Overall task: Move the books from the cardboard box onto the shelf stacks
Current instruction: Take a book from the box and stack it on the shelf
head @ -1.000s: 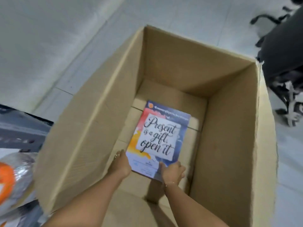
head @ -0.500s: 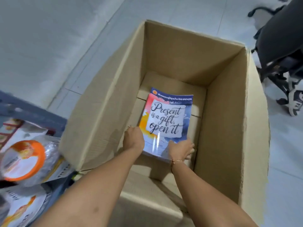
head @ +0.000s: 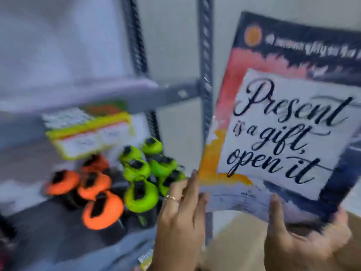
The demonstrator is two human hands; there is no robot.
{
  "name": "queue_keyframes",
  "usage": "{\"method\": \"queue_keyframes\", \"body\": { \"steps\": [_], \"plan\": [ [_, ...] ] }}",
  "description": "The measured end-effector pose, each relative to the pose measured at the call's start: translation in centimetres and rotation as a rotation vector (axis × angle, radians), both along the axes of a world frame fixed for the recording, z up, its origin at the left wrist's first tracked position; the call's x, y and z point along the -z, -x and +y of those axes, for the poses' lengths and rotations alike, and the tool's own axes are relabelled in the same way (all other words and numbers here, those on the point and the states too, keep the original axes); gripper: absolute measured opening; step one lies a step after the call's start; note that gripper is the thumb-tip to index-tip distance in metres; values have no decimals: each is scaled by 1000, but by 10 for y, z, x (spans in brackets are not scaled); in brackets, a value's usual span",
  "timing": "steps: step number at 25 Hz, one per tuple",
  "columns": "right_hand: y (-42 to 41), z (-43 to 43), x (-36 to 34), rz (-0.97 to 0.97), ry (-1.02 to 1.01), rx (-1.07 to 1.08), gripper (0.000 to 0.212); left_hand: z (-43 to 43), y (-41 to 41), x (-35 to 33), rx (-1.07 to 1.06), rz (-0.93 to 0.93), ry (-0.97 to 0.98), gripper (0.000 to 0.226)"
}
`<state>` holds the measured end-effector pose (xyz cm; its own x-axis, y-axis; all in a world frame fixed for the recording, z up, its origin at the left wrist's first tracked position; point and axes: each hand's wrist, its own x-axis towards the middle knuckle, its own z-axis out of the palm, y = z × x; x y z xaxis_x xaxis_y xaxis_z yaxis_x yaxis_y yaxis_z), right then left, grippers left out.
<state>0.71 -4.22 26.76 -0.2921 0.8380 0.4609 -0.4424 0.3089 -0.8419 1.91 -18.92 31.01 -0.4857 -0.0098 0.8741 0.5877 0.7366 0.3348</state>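
Two hands hold one book beside the shelf.
The left hand [head: 179, 218] and right hand [head: 304, 237] both grasp the book [head: 283, 124] at its bottom edge, thumbs on the cover. It is tilted in the air, just right of the shelf [head: 166, 94] post.

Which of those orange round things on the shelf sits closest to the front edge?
The lowest orange one, beside the frontmost green one; the other orange ones lie behind it.

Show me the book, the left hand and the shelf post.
book [head: 283, 124], head view, white title panel of the cover.
left hand [head: 179, 218], head view, back of the hand.
shelf post [head: 204, 55], head view, its perforated front face.
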Motion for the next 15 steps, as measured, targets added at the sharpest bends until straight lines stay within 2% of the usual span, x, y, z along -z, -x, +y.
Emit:
{"method": "queue_keyframes", "body": {
  "steps": [2, 4, 6, 8, 11, 13, 15],
  "plan": [
    [9, -54, -81, 81, -206, -55, 78, -63, -15, -66, -174, 173, -8, 48],
    [11, -91, -147, 167, -323, -137, 78, -104, -26, -118, -342, 215, -11, 43],
    [23, -116, -197, 168, -430, -261, 75, -131, -35, -168, -482, 138, -44, 36],
    [37, -133, -239, 113, -573, -382, 64, -147, -32, -205, -639, -52, -31, 32],
    [70, -153, -287, -101, -716, -608, 34, -166, -13, -236, -813, -282, 62, 22],
    [97, -164, -299, -360, -917, -656, 14, -174, -2, -237, -830, -418, 120, 24],
    [112, -171, -298, -645, -1110, -708, 21, -177, -1, -234, -836, -548, 148, 27]
  ]
}}
